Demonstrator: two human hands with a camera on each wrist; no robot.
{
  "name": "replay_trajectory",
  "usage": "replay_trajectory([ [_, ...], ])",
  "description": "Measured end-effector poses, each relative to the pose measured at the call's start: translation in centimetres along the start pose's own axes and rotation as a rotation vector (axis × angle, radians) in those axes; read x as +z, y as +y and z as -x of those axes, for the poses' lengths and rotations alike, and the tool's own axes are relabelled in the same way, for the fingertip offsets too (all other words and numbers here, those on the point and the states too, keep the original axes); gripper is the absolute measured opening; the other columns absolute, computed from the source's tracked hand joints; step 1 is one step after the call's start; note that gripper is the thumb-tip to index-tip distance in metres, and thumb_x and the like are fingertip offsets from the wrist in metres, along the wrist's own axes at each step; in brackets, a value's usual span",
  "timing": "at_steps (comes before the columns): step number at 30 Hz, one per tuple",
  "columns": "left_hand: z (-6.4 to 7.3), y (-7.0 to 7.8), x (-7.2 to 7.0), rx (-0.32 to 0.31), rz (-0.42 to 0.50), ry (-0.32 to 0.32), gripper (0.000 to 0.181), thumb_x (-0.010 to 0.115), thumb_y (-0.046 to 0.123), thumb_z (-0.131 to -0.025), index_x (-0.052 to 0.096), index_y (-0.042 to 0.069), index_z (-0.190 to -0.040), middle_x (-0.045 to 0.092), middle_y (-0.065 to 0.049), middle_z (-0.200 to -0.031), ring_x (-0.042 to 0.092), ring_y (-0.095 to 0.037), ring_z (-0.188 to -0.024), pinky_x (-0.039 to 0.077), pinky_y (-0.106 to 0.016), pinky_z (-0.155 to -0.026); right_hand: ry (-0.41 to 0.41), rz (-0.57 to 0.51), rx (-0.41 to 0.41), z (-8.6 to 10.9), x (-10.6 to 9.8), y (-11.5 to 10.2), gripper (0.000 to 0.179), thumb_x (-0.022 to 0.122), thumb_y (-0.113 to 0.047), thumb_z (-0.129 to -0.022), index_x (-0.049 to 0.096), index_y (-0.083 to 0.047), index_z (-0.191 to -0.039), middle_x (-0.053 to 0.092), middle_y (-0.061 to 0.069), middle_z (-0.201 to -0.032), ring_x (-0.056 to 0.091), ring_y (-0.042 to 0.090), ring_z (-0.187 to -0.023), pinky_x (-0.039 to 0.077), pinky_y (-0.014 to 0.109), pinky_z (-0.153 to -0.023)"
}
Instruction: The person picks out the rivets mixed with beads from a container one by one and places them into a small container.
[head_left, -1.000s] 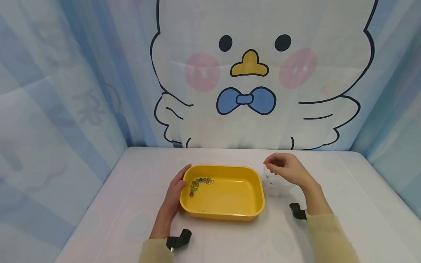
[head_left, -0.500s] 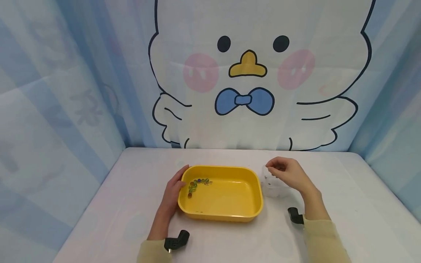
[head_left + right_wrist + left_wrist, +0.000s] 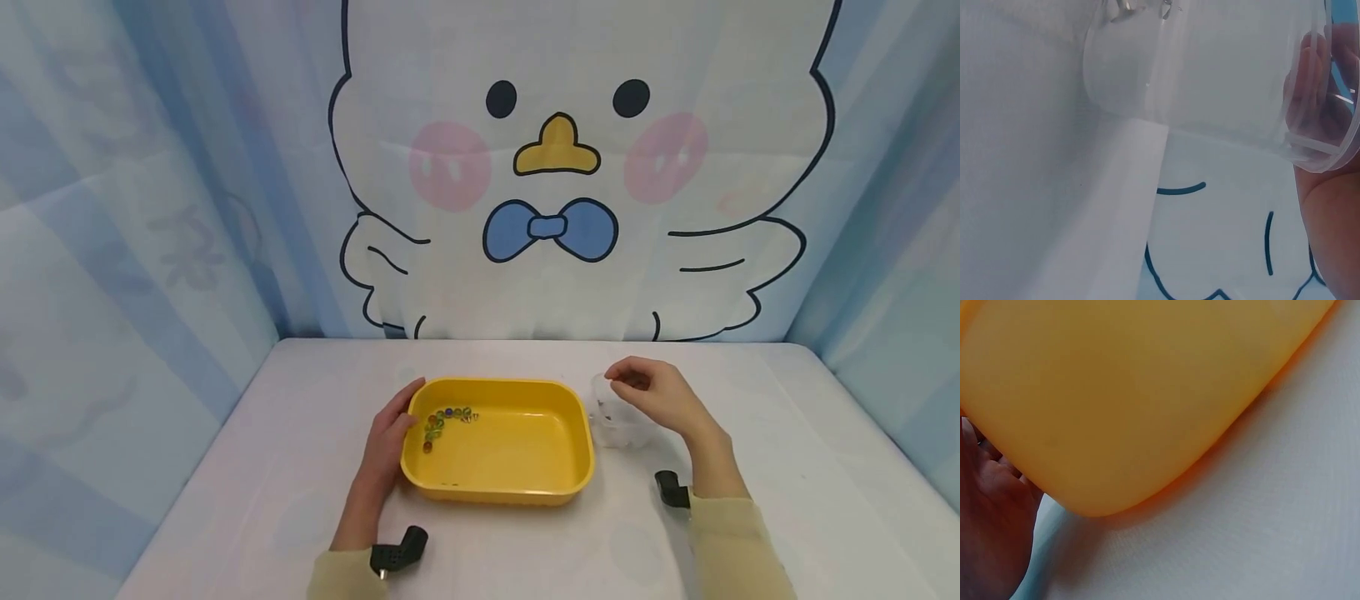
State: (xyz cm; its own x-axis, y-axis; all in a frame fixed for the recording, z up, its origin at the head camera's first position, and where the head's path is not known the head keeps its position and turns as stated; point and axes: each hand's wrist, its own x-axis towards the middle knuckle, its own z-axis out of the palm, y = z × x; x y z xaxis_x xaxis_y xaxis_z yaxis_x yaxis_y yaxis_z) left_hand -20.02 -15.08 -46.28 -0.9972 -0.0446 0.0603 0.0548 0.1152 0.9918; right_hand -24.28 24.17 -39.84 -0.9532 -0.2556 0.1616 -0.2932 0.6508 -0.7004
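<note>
My left hand (image 3: 384,446) grips the left end of the yellow tray (image 3: 498,475), thumb over its rim. Glass marbles (image 3: 439,422) in green, amber and blue lie in a bent row inside, with small gold-coloured pieces (image 3: 470,418) at the row's end. In the left wrist view the tray's outer wall (image 3: 1116,412) hides most of the fingers. My right hand (image 3: 660,396) is at the rim of a clear plastic container (image 3: 618,429), thumb and index brought together; I cannot tell whether they pinch anything. Small shiny metal bits (image 3: 1166,9) show low in the container.
The container stands close to the tray's right side on a white-covered table (image 3: 540,550). Behind the table hangs a curtain (image 3: 555,292) with a cartoon bird, and blue-and-white cloth (image 3: 135,292) closes off the sides.
My right hand has shifted slightly right and down relative to the container. The whole head view has drifted a little; the left hand still grips the tray, and the marbles lie as before.
</note>
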Motion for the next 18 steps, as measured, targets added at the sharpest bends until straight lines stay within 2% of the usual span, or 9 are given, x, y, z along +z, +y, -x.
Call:
replay_trajectory([
  [3, 0.09, 0.13, 0.08, 0.006, -0.004, 0.001, 0.06, 0.039, 0.003, -0.093, 0.045, 0.011, -0.153, 0.041, -0.005, -0.157, 0.035, -0.024, -0.145, 0.025, -0.045, -0.119, 0.005, -0.002, -0.007, -0.03, -0.08, -0.14, 0.018, 0.066, -0.008, -0.095, 0.069, -0.001, -0.111, 0.069, 0.009, -0.104, 0.062, 0.024, -0.09, 0.056, 0.035, -0.084],
  [10, 0.19, 0.43, 0.22, 0.007, -0.01, 0.008, 0.059, 0.04, 0.003, -0.093, 0.045, 0.011, -0.152, 0.041, -0.005, -0.157, 0.036, -0.024, -0.144, 0.025, -0.045, -0.119, 0.024, 0.003, -0.003, 0.04, -0.19, -0.14, 0.018, 0.066, -0.008, -0.095, 0.069, -0.002, -0.112, 0.069, 0.009, -0.105, 0.062, 0.024, -0.091, 0.055, 0.028, -0.082],
  [18, 0.19, 0.45, 0.24, -0.008, -0.021, 0.013, 0.059, 0.041, 0.004, -0.093, 0.047, 0.013, -0.151, 0.042, -0.005, -0.156, 0.037, -0.025, -0.142, 0.025, -0.046, -0.119, 0.027, -0.018, -0.004, 0.04, 0.0, -0.42, 0.018, 0.066, -0.009, -0.096, 0.069, -0.002, -0.111, 0.069, 0.009, -0.105, 0.062, 0.024, -0.09, 0.056, 0.035, -0.083],
])
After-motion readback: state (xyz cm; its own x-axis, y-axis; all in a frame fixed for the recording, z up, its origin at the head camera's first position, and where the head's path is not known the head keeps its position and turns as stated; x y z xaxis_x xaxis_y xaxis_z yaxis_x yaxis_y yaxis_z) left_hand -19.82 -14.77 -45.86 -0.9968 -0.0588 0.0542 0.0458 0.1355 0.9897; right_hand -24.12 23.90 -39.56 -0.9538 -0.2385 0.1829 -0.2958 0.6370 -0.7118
